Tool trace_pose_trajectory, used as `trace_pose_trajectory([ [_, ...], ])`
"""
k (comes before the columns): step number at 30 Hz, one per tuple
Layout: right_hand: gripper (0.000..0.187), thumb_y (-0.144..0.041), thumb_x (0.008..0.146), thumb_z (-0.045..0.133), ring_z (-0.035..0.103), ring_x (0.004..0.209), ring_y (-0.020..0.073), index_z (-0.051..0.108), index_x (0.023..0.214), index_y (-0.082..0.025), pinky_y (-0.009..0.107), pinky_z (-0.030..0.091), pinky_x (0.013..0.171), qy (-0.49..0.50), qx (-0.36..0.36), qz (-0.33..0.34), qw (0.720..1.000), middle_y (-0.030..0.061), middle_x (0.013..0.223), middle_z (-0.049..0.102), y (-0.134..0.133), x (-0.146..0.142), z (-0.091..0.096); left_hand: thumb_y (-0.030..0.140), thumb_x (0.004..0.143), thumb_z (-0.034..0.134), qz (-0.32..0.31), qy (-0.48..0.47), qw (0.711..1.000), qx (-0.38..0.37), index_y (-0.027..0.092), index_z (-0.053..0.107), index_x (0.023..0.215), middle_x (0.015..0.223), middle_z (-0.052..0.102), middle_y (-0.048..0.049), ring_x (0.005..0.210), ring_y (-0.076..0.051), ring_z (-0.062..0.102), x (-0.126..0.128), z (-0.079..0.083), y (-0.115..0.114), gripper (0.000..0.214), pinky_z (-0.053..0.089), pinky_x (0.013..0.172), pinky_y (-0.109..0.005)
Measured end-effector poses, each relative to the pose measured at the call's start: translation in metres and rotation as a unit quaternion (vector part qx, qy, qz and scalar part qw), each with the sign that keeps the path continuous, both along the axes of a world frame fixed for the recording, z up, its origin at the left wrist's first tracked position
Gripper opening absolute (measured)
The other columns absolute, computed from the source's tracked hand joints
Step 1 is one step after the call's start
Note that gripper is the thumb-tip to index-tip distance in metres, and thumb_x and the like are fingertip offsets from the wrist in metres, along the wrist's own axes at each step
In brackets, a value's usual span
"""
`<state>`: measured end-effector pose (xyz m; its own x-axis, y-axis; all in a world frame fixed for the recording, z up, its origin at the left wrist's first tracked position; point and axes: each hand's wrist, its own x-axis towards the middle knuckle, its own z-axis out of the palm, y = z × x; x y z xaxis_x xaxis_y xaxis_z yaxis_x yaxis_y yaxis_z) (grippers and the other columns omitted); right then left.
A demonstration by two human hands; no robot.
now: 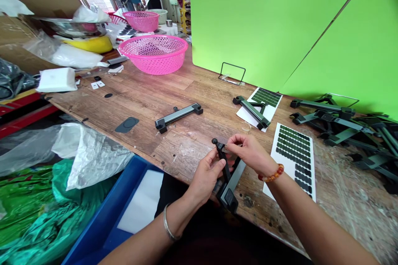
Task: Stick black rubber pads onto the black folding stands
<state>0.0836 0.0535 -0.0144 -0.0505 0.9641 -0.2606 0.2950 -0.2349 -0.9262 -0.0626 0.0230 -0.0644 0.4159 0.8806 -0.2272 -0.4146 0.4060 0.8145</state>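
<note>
Near the table's front edge, my left hand (202, 178) is closed round the black arm of a black-and-grey clamp bracket (231, 188), which has a ball at its tip. My right hand (248, 153) pinches at the arm just below the ball; what sits between its fingertips is too small to make out. To the right of that hand lies a white sheet of black round-edged stickers (294, 149). A similar bracket (180, 116) rests on the table ahead. Another bracket (253, 112) lies across a second sticker sheet (269, 96).
Several more brackets (342, 126) are piled at the right against a green panel (248, 20). A pink basket (155, 60) stands at the back left, near a white foam block (57, 80). Beside the table's front edge is a blue bin (102, 211) next to plastic bags (34, 211).
</note>
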Motion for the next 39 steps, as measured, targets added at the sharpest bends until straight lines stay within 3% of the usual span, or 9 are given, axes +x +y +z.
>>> trace_pose_trajectory([
  [10,0.011,-0.026,0.070,0.061,0.056,0.055,0.0112,0.056,0.065,-0.018,0.023,0.046,0.052,0.009,-0.009,-0.002,1.000,-0.0019,0.061,0.060,0.001,-0.001,-0.001,0.028,0.079,0.069,0.004,-0.004,1.000,-0.009,0.017,0.055,0.121,0.120,0.059,-0.0108,0.103,-0.024,0.061,0.001,0.002,0.000,0.045,0.052,0.088,-0.036],
  [19,0.012,-0.029,0.073,0.058,0.053,0.045,0.0122,0.053,0.069,-0.019,0.023,0.042,0.040,0.006,-0.031,-0.029,0.999,-0.0026,0.056,0.057,-0.003,-0.008,-0.006,0.028,0.081,0.067,0.002,-0.002,1.000,-0.003,0.016,0.057,0.118,0.117,0.061,-0.0104,0.106,-0.025,0.060,0.002,0.003,-0.001,0.041,0.052,0.088,-0.035],
  [22,0.011,-0.029,0.075,0.057,0.056,0.047,0.0137,0.055,0.071,-0.019,0.024,0.044,0.042,-0.022,-0.007,-0.032,0.999,-0.0018,0.058,0.058,-0.007,-0.009,-0.008,0.027,0.081,0.067,0.005,-0.010,1.000,0.001,0.017,0.056,0.119,0.118,0.061,-0.0102,0.106,-0.024,0.060,0.002,0.001,-0.001,0.041,0.052,0.088,-0.035],
  [26,0.013,-0.027,0.081,0.053,0.060,0.061,0.0156,0.061,0.074,-0.019,0.028,0.050,0.055,-0.102,0.084,-0.043,0.990,0.0021,0.073,0.063,-0.016,-0.009,-0.011,0.025,0.082,0.066,0.006,-0.019,1.000,0.001,0.018,0.057,0.120,0.120,0.060,-0.0094,0.105,-0.024,0.060,0.002,0.000,-0.001,0.040,0.052,0.088,-0.035],
  [32,0.021,-0.014,0.087,0.046,0.060,0.093,0.0192,0.066,0.092,-0.017,0.035,0.050,0.084,-0.185,0.265,-0.024,0.946,0.0070,0.098,0.064,-0.032,-0.006,-0.021,0.027,0.081,0.067,0.004,-0.021,1.000,0.015,0.018,0.058,0.119,0.123,0.060,-0.0091,0.108,-0.023,0.059,0.002,0.005,-0.002,0.040,0.051,0.089,-0.033],
  [36,0.030,-0.011,0.089,0.043,0.053,0.105,0.0258,0.064,0.112,-0.010,0.043,0.046,0.093,-0.323,0.362,0.026,0.874,0.0143,0.115,0.061,-0.044,-0.008,-0.030,0.029,0.083,0.066,0.034,0.013,0.998,0.049,0.017,0.059,0.116,0.119,0.062,-0.0080,0.114,-0.021,0.055,0.006,0.005,0.003,0.036,0.043,0.098,-0.030],
  [39,0.038,-0.008,0.090,0.040,0.048,0.112,0.0317,0.057,0.125,-0.006,0.050,0.042,0.096,-0.425,0.365,0.063,0.826,0.0176,0.126,0.056,-0.052,-0.011,-0.033,0.032,0.083,0.064,0.073,0.038,0.996,0.035,0.014,0.062,0.103,0.106,0.065,-0.0067,0.102,-0.017,0.058,0.014,0.002,0.007,0.027,0.044,0.092,-0.027],
])
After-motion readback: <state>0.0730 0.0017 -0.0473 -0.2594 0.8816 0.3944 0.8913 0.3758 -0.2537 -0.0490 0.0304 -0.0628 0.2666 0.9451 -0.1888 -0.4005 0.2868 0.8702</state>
